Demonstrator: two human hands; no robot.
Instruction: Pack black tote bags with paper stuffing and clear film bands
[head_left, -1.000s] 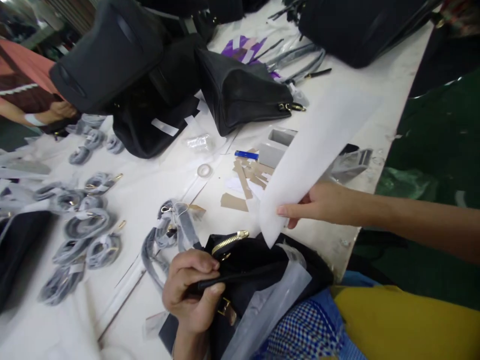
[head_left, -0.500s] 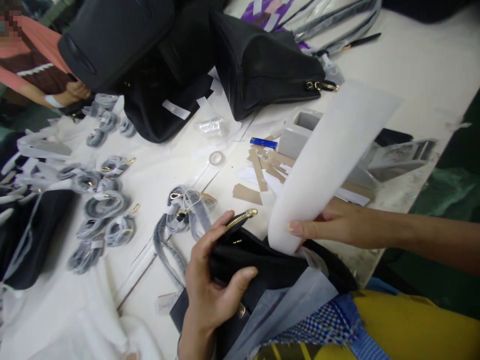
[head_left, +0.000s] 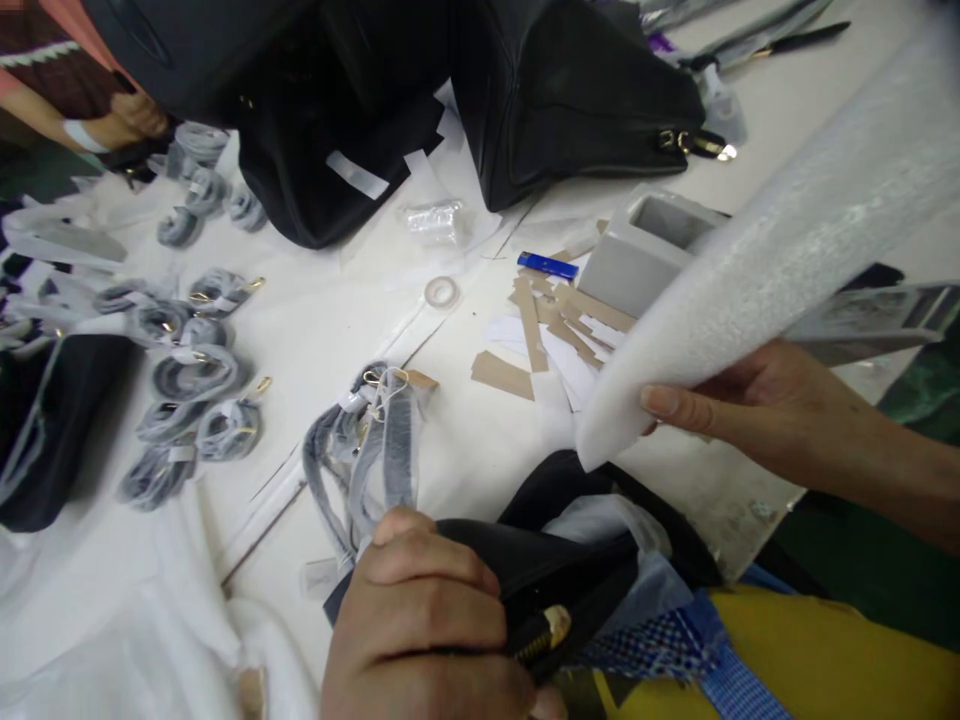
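White desk [head_left: 480, 455], seam running diagonally across it, paper scraps on top. At its near edge, partly over my lap, lies the black bag [head_left: 517, 560]. Left hand [head_left: 427, 620]: closed on the bag's rim beside the zip [head_left: 534, 642], knuckles up; this probably steadies the mouth, since the soft wall looks likely to sag unsupported. Right hand [head_left: 795, 410]: gripping the white foam sheet [head_left: 735, 290] near its lower end, thumb on the near face, fingers mostly hidden behind. Held low like that, I judge, the end is easier to steer while the long part slants up and right. Contact between foam tip and bag: cannot tell. Appearance: foam is pale, slightly glossy, curved along its length, rounded at the tip; bag is matt black and slack, zip teeth brassy, cloudy plastic film [head_left: 637, 520] bunched at the opening. Beyond the bag: a wrapped strap [head_left: 401, 430], brown card strips [head_left: 502, 377], a tape roll [head_left: 441, 292], a small blue item [head_left: 547, 265] and a grey open box [head_left: 637, 255]. Coiled straps [head_left: 196, 372] sit grouped to the left, apparently for easy reach. Farther off, a large black bag [head_left: 585, 110] with gold hardware; far left, another person's hands [head_left: 139, 115].
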